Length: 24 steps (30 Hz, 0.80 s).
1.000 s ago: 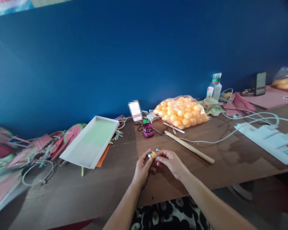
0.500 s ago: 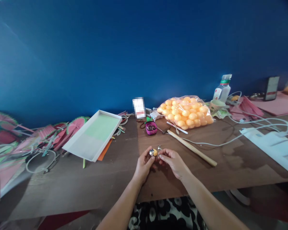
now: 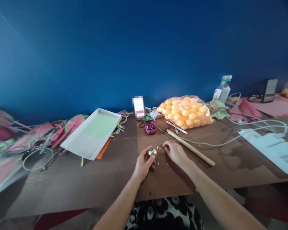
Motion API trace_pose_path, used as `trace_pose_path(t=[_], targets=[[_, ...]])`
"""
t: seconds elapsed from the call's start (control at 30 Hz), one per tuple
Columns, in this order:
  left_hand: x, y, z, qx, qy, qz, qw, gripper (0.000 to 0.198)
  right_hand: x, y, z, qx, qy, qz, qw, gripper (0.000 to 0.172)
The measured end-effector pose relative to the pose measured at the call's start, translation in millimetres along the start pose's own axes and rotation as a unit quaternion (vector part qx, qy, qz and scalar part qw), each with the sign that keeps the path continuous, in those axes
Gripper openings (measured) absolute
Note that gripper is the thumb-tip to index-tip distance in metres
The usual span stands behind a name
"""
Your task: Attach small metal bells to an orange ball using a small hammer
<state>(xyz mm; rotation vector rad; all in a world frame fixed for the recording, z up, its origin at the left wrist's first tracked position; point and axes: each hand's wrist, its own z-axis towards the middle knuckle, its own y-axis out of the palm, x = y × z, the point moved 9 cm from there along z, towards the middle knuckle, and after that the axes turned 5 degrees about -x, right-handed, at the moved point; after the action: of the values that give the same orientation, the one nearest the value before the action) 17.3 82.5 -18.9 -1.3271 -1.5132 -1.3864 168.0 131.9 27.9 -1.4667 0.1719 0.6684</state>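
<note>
My left hand [image 3: 144, 162] pinches a small orange ball with a silvery metal piece on it [image 3: 152, 152], held just above the brown table [image 3: 124, 179]. My right hand [image 3: 175, 152] lies a little to the right, fingers curled, its fingertips at a tiny silvery metal part [image 3: 159, 147] on the table. Whether it grips that part I cannot make out.
A wooden stick [image 3: 190, 148] lies right of my hands. Behind are a small magenta cup of metal parts [image 3: 150, 127], a bag of orange balls [image 3: 186, 112], a white tray [image 3: 92, 137], paper fans [image 3: 50, 134], a bottle [image 3: 221, 89], white cables and a power strip [image 3: 273, 147].
My right hand has come off the ball and moved right and forward to the small metal part on the table. My left hand keeps the ball.
</note>
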Motion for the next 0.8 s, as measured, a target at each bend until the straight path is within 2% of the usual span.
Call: trace_pose_path(t=[0.1, 0.17, 0.2, 0.3, 0.37, 0.4, 0.5, 0.63, 0.73, 0.8], targets=[[-0.3, -0.1, -0.1, 0.007, 0.004, -0.016, 1.000, 0.061, 9.1, -18.7, 3.4, 0.052, 0.007, -0.036, 0.998, 0.020], [1.2, 0.3, 0.0, 0.009, 0.014, -0.026, 1.000, 0.058, 26.3, -36.9, 6.9, 0.096, 0.045, -0.093, 0.990, 0.024], [2.4, 0.7, 0.0, 0.009, 0.020, -0.029, 0.999, 0.056, 36.8, -42.8, 9.8, 0.098, 0.069, -0.122, 0.985, 0.027], [4.4, 3.0, 0.0, -0.001, 0.029, -0.029, 0.999, 0.052, 65.5, -43.0, 20.9, 0.022, 0.118, -0.158, 0.980, 0.024], [4.5, 3.1, -0.2, -0.003, 0.032, -0.029, 0.999, 0.050, 73.2, -40.1, 23.8, -0.027, 0.125, -0.152, 0.980, 0.019], [3.8, 2.9, -0.2, -0.004, 0.031, -0.028, 0.999, 0.049, 72.8, -41.8, 22.7, -0.031, 0.125, -0.145, 0.981, 0.018], [-0.5, 2.5, 0.7, -0.011, 0.022, -0.026, 0.999, 0.050, 54.1, -57.6, 8.0, 0.019, 0.101, -0.097, 0.990, 0.020], [-3.3, 3.0, 2.2, -0.020, 0.018, -0.032, 0.999, 0.053, 0.0, -74.6, -29.6, 0.073, -0.023, -0.007, 0.997, 0.022], [-0.5, 2.4, 1.7, -0.007, 0.023, -0.037, 0.999, 0.055, -36.0, -72.1, -52.6, 0.057, -0.113, -0.028, 0.992, 0.016], [0.6, 1.7, 0.7, 0.004, 0.018, -0.036, 0.999, 0.056, -46.8, -65.1, -58.8, 0.031, -0.138, -0.062, 0.988, 0.016]])
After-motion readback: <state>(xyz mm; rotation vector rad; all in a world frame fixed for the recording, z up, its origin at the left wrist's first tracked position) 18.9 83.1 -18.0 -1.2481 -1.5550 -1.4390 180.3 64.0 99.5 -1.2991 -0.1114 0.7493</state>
